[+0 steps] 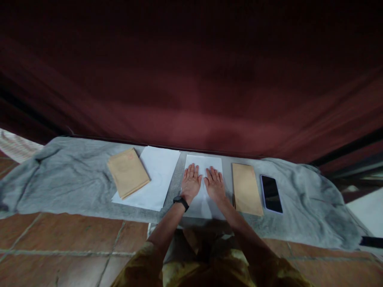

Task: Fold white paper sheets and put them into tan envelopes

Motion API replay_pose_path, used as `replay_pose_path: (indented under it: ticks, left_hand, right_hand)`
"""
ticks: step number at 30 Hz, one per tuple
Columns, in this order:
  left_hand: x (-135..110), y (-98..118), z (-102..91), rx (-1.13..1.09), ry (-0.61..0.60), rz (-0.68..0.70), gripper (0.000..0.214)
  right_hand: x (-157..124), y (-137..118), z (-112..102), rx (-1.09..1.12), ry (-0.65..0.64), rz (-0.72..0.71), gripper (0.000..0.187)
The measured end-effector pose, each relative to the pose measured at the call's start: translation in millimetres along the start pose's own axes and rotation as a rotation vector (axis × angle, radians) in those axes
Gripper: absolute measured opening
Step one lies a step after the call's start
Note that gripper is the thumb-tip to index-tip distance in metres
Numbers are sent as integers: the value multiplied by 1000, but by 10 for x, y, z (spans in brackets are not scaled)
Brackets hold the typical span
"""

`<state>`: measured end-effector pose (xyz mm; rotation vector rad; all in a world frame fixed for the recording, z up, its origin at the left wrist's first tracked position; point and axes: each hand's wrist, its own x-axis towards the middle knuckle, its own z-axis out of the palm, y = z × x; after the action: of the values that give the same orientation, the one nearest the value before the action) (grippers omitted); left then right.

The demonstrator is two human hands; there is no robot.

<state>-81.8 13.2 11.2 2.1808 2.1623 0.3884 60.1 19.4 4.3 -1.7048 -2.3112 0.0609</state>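
Note:
Both my hands lie flat, side by side, on a white sheet of paper (204, 162) in the middle of a grey cloth (68, 179). My left hand (190, 181) wears a black wristband and has its fingers stretched out on the sheet's left half. My right hand (214, 183) rests open on the right half, fingers spread. Neither hand holds anything. A brown envelope (247, 188) lies just right of my right hand. A dark phone (271, 193) lies beyond it, face up.
To the left, a stack of brown envelopes (128, 172) sits partly on a pile of white sheets (157, 179). A dark red curtain (191, 87) hangs behind the cloth. Brown floor tiles (60, 247) show in front of it.

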Motion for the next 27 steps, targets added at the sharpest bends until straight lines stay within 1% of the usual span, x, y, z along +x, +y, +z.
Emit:
replay_pose_path:
  ticks: [4,7,10,13,18,23,25,27]
  left_hand:
    - [-20,-66,42,17,29,-55,60]
    - [-38,-75,31,25,34,-85,61]
    - [-41,-70,20,17,23,-89,62]
    - [-39,-63,26,11,33,-88,62]
    - [-48,-73,43,4,57,-86,63]
    - [-49,-68,53,18,42,-90,62]
    - [-1,-19,63,16,39,-106,61]
    - [89,61,75,1,22,-93,59]
  right_hand:
    - [-60,116,78,-32,53,22,52]
    - [-100,194,86,-46,60,39,53]
    - [-68,232,79,-47,58,57,54]
    - [68,197,69,-20,37,57,55]
    - [305,87,77,14,-14,-24,53]
    - [294,84,118,-8,7,4,53]
    - [272,89,124,-16,3,18,54]
    - [264,88,126,-18,-10,23,53]
